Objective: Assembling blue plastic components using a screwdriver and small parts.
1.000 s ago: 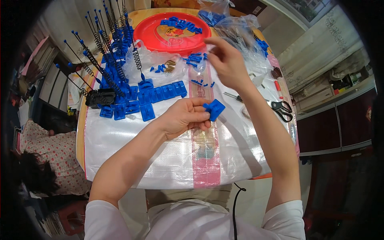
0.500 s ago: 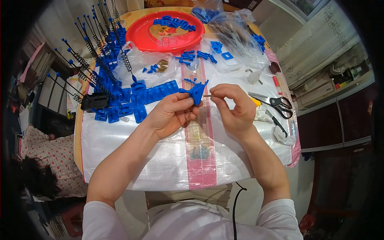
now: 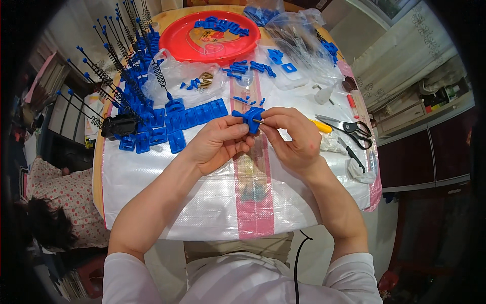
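My left hand (image 3: 218, 142) holds a small blue plastic part (image 3: 250, 118) above the middle of the table. My right hand (image 3: 291, 137) pinches a thin metal pin (image 3: 258, 121) against that part's right side. Both hands meet over a white plastic sheet (image 3: 152, 187) with a pink stripe. Just left of my hands lies a row of flat blue square pieces (image 3: 190, 115).
A red round tray (image 3: 185, 43) with blue parts sits at the far edge. Finished blue bases with springs and black rods (image 3: 126, 86) stand at the left. Clear bags (image 3: 298, 45), scissors (image 3: 352, 126), a yellow tool (image 3: 320, 126) and small loose blue parts (image 3: 248, 68) lie to the right and behind.
My right hand came back from the far bags to the blue part and now presses a pin into it. The left hand lifted the part slightly toward the centre.
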### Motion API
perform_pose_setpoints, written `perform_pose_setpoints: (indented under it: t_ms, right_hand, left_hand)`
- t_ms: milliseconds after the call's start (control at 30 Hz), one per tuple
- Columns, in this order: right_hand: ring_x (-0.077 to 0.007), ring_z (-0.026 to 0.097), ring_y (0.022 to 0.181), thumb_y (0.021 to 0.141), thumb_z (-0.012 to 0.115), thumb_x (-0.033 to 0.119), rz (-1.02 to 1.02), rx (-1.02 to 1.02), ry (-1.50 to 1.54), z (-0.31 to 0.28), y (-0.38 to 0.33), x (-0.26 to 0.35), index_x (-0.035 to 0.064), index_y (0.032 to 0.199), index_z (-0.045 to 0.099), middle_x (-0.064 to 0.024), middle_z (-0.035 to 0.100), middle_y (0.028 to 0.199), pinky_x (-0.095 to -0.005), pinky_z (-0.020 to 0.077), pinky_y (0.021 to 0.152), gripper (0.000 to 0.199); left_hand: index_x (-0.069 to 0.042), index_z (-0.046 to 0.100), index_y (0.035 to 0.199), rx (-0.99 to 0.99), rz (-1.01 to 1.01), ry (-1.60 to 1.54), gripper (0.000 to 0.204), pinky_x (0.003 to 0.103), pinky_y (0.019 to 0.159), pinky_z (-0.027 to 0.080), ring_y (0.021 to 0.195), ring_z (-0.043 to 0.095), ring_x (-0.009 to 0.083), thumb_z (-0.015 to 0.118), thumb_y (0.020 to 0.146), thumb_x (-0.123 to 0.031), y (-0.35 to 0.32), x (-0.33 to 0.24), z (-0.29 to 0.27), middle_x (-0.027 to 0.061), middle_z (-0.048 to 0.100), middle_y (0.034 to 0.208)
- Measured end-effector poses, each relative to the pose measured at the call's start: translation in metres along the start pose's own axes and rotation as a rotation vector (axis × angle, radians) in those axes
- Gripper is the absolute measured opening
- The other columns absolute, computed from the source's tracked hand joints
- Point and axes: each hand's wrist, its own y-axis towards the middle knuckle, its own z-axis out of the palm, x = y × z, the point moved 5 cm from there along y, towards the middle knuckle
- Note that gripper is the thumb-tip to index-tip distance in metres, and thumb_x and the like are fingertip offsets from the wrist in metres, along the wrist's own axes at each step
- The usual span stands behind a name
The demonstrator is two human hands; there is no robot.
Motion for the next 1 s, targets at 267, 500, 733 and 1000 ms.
perform_pose_setpoints:
  t_ms: [267, 500, 733, 1000]
  right_hand:
    - [-0.0268, 0.070, 0.079, 0.072, 0.079, -0.003, -0.030, 0.000, -0.056, 0.002, -0.002, -0.001, 0.0006, 0.095, 0.065, -0.0121, 0.070, 0.093, -0.0333, 0.0570, 0.065, 0.027]
    - [-0.0198, 0.069, 0.079, 0.074, 0.081, -0.003, 0.058, -0.001, -0.043, 0.002, -0.007, -0.002, 0.0007, 0.110, 0.066, -0.0144, 0.068, 0.107, -0.0286, 0.0555, 0.064, 0.039]
    - [-0.0159, 0.066, 0.076, 0.076, 0.080, -0.003, 0.088, -0.010, -0.030, 0.000, -0.004, -0.002, 0.0003, 0.114, 0.066, -0.0141, 0.067, 0.108, -0.0262, 0.0533, 0.062, 0.041]
    - [-0.0134, 0.061, 0.073, 0.081, 0.076, 0.003, 0.293, 0.059, -0.018, -0.006, -0.008, -0.019, -0.0010, 0.119, 0.063, -0.0105, 0.067, 0.097, -0.0260, 0.0498, 0.066, 0.040]
  left_hand:
    - [0.005, 0.057, 0.119, -0.004, -0.013, 0.007, 0.026, 0.025, 0.073, 0.059, 0.085, 0.068, 0.0162, 0.061, 0.097, -0.009, 0.000, 0.000, 0.001, 0.0125, 0.067, 0.105]
    - [0.006, 0.052, 0.127, 0.058, -0.043, -0.207, 0.032, 0.027, 0.077, 0.059, 0.088, 0.067, 0.0176, 0.057, 0.099, -0.009, 0.000, 0.003, -0.005, 0.0140, 0.066, 0.108]
    - [0.007, 0.050, 0.132, 0.095, -0.059, -0.281, 0.038, 0.027, 0.079, 0.058, 0.089, 0.066, 0.0192, 0.057, 0.099, -0.010, -0.001, 0.004, -0.006, 0.0141, 0.065, 0.108]
    - [0.002, 0.062, 0.115, -0.045, 0.002, -0.061, 0.023, 0.025, 0.071, 0.057, 0.083, 0.067, 0.0168, 0.062, 0.096, -0.012, -0.002, 0.000, 0.000, 0.0122, 0.069, 0.100]
